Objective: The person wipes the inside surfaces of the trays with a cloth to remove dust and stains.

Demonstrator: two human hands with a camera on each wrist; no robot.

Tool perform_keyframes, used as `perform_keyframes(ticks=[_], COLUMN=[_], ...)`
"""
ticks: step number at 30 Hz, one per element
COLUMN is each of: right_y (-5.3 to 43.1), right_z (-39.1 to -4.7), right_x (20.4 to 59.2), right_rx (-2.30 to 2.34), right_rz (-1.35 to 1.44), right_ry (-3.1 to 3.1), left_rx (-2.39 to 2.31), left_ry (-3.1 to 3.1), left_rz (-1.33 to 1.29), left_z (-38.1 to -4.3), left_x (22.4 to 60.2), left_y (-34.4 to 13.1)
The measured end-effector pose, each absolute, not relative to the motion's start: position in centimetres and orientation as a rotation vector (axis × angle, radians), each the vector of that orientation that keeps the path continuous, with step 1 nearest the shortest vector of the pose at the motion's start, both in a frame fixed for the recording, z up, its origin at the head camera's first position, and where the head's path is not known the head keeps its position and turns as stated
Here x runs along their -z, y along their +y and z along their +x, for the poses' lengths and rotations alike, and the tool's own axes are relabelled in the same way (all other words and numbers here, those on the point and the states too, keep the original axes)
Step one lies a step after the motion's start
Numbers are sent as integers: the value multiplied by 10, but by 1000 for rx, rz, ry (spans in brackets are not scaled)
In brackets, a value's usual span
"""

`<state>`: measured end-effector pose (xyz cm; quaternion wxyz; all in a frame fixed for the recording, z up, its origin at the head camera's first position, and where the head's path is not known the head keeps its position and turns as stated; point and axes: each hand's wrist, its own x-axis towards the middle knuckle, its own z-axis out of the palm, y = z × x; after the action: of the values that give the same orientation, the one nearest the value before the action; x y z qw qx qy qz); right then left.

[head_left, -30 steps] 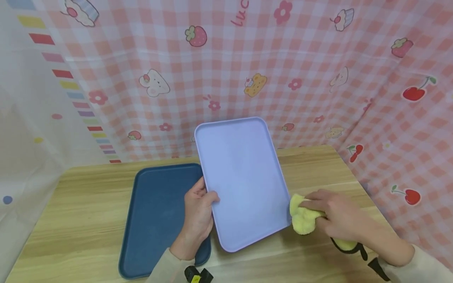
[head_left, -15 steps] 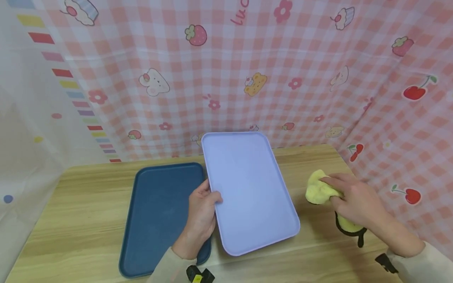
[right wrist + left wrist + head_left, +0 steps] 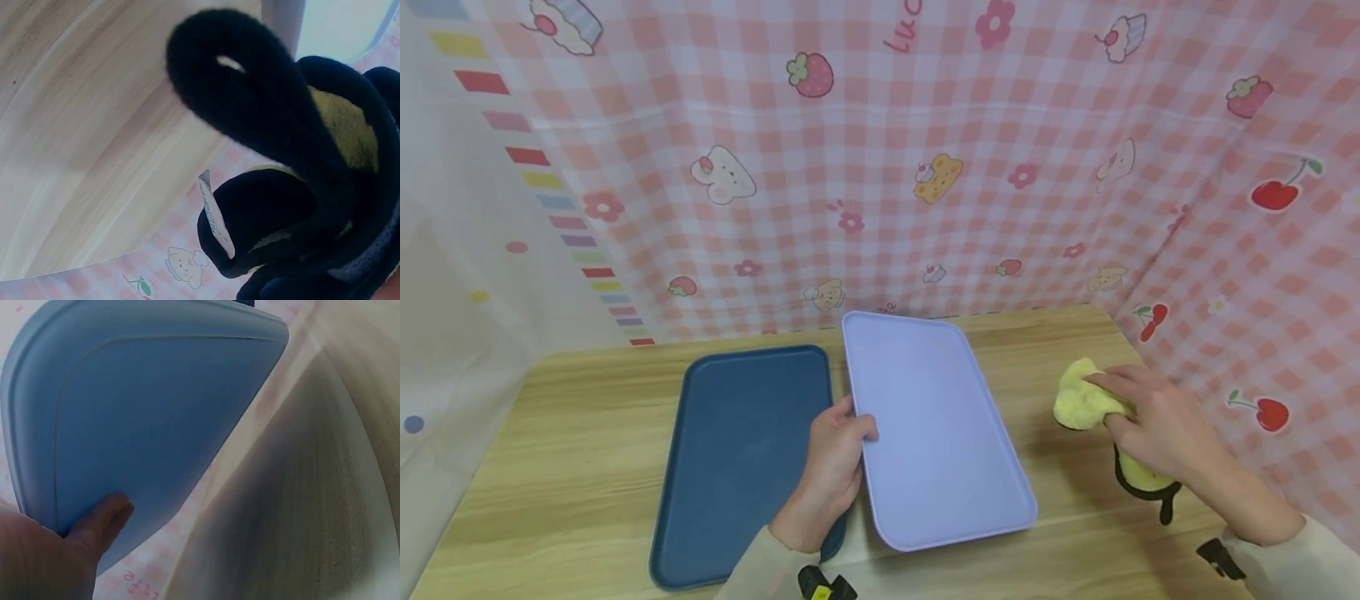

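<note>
My left hand [image 3: 831, 467] grips a lavender tray [image 3: 940, 433] by its left edge, thumb over the rim. The tray is tilted above the table, its inner face towards me. In the left wrist view, fingers [image 3: 103, 522] lie on the tray's underside [image 3: 137, 419], which looks blue there. To the right, apart from the tray, my right hand [image 3: 1165, 425] pinches a crumpled yellow cloth [image 3: 1084, 398]. The right wrist view shows the cloth's black edging, a hanging black loop [image 3: 244, 94] and a small white label [image 3: 215, 219]; the right fingers are mostly hidden there.
A dark blue tray [image 3: 745, 458] lies flat on the wooden table [image 3: 572, 467], left of and partly behind my left hand. Pink checked curtain [image 3: 880, 167] hangs along the back and right sides; a white one [image 3: 467, 333] is on the left.
The lavender tray's top edge has come down and the tray has shifted slightly right. My right hand, with the cloth, has moved away from the tray's lower right corner, rightward and up.
</note>
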<state>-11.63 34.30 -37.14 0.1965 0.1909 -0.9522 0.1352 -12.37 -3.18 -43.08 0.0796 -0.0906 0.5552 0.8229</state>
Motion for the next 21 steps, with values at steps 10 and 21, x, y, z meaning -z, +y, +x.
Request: perform_keyframes(ticks=[10,21], right_y=[344,346], right_z=[-116,-117], right_x=[373,377], right_rx=[-382,-379], right_rz=[513,515], right_ry=[-2698,-2697], left_rx=[-2445,-2423], left_ry=[1672,1703], left_rz=[-313,-319], left_z=[-125,-124], left_x=[434,437], left_y=[-31,-29])
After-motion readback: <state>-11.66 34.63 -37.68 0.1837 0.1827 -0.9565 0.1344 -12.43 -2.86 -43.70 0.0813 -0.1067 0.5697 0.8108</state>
